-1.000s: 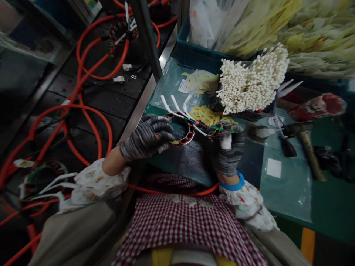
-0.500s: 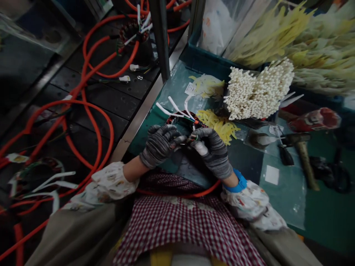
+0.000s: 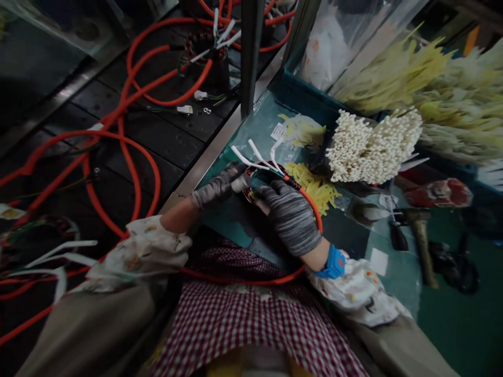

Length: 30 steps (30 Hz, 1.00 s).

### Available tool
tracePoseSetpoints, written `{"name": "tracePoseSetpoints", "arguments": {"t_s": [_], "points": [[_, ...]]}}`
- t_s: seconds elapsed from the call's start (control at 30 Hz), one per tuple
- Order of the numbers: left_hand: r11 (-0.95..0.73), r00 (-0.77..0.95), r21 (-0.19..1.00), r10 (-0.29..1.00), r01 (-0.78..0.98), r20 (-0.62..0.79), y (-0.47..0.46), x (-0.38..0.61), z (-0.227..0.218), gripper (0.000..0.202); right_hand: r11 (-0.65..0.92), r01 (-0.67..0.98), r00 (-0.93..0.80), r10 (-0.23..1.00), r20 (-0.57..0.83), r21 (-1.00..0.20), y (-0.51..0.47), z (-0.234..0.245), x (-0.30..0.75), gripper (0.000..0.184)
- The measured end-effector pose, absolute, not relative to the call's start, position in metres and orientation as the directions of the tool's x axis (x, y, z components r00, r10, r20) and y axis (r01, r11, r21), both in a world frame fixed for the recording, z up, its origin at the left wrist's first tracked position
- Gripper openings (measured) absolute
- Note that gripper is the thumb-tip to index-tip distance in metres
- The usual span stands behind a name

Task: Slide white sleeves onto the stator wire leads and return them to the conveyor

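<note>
A motor stator (image 3: 249, 196), a ring of dark red windings, is held at the green worktop in front of me. Several wires in white sleeves (image 3: 257, 152) rise from its far side. Its thick orange cable (image 3: 315, 209) curves round to the right. My left hand (image 3: 222, 186), in a grey knit glove, grips the ring's left side, thumb towards me. My right hand (image 3: 291, 217), gloved alike, is closed over the near right side; its fingertips are partly hidden. Yellow sleeve pieces (image 3: 314, 183) lie just beyond the right hand.
A bundle of thin white tubes (image 3: 373, 149) stands at the back right, before bins of yellowish sleeves (image 3: 393, 73). A hammer (image 3: 422, 241) and a black-handled tool (image 3: 398, 235) lie right. A metal post (image 3: 251, 57) rises ahead. Left, another stator (image 3: 200, 47) sits among orange cables (image 3: 123, 99).
My hands have moved from a pinch together at small wires to either side of the ring. The left went up and left; the right turned over the ring. The view shifted slightly.
</note>
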<state>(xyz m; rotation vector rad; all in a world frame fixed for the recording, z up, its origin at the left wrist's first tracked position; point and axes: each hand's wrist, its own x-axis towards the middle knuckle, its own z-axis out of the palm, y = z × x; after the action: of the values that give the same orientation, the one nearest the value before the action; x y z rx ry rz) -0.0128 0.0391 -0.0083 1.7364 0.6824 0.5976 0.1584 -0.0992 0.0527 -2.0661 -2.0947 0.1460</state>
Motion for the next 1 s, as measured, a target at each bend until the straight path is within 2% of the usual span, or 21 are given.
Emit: {"name": "tracePoseSetpoints", "arguments": {"t_s": [0.1, 0.17, 0.3, 0.37, 0.47, 0.6, 0.8, 0.93, 1.0], "points": [[-0.116, 0.841, 0.993, 0.538, 0.013, 0.052, 0.039, 0.000, -0.009, 0.089, 0.050, 0.955, -0.010, 0.990, 0.140, -0.291, -0.107, 0.039, 0.162, 0.025], [-0.088, 0.849, 0.995, 0.523, -0.037, 0.078, 0.026, 0.001, -0.009, 0.094, 0.061, 0.935, 0.015, 0.977, 0.211, -0.349, -0.123, 0.024, 0.162, 0.024], [-0.148, 0.838, 0.983, 0.518, -0.112, 0.174, -0.006, -0.012, -0.014, 0.102, 0.106, 0.867, 0.075, 0.938, 0.337, -0.487, -0.160, -0.002, 0.152, 0.021], [-0.178, 0.848, 0.973, 0.485, -0.145, 0.215, -0.015, -0.019, -0.017, 0.100, 0.096, 0.798, 0.120, 0.943, 0.312, -0.595, -0.171, -0.005, 0.147, 0.025], [-0.261, 0.862, 0.953, 0.436, -0.154, 0.259, -0.018, -0.027, -0.019, 0.099, -0.030, 0.695, 0.212, 0.963, 0.165, -0.718, -0.174, -0.003, 0.144, 0.029], [-0.320, 0.863, 0.941, 0.439, -0.109, 0.249, -0.017, -0.028, -0.015, 0.096, -0.081, 0.686, 0.208, 0.974, 0.088, -0.723, -0.173, 0.000, 0.144, 0.027], [-0.432, 0.842, 0.876, 0.373, -0.213, 0.389, -0.016, -0.025, -0.016, 0.095, -0.122, 0.685, 0.255, 0.964, 0.080, -0.718, -0.171, 0.003, 0.137, 0.024], [-0.489, 0.811, 0.847, 0.397, -0.208, 0.429, -0.019, -0.026, -0.022, 0.090, -0.137, 0.692, 0.256, 0.965, 0.064, -0.709, -0.174, 0.004, 0.136, 0.025], [-0.522, 0.787, 0.827, 0.411, -0.210, 0.459, -0.024, -0.027, -0.025, 0.091, -0.094, 0.717, 0.227, 0.968, 0.103, -0.691, -0.183, 0.005, 0.142, 0.025]]}}
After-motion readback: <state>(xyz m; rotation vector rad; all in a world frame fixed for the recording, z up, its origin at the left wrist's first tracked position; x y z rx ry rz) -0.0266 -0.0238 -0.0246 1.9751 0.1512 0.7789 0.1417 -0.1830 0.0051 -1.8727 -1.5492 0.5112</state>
